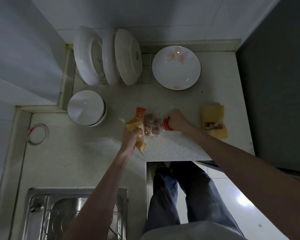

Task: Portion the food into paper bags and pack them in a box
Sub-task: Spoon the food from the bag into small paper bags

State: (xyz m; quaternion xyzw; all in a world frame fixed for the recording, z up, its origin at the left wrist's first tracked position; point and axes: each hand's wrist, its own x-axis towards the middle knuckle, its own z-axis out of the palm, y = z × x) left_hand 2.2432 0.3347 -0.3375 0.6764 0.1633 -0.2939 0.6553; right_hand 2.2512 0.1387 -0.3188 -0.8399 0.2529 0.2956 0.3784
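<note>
My left hand grips a yellow paper bag above the speckled counter. My right hand holds the red end of a clear plastic food packet with brownish pieces inside. The packet lies tilted sideways, and its other end, printed orange, meets the mouth of the paper bag. To the right, a second yellow paper bag lies flat on the counter, with brown and pale food pieces showing at its opening. No box is in view.
A rack of upright white plates stands at the back, a flowered plate beside it. A white lidded pot sits left of the hands. A steel sink is at lower left. The counter edge drops off below my hands.
</note>
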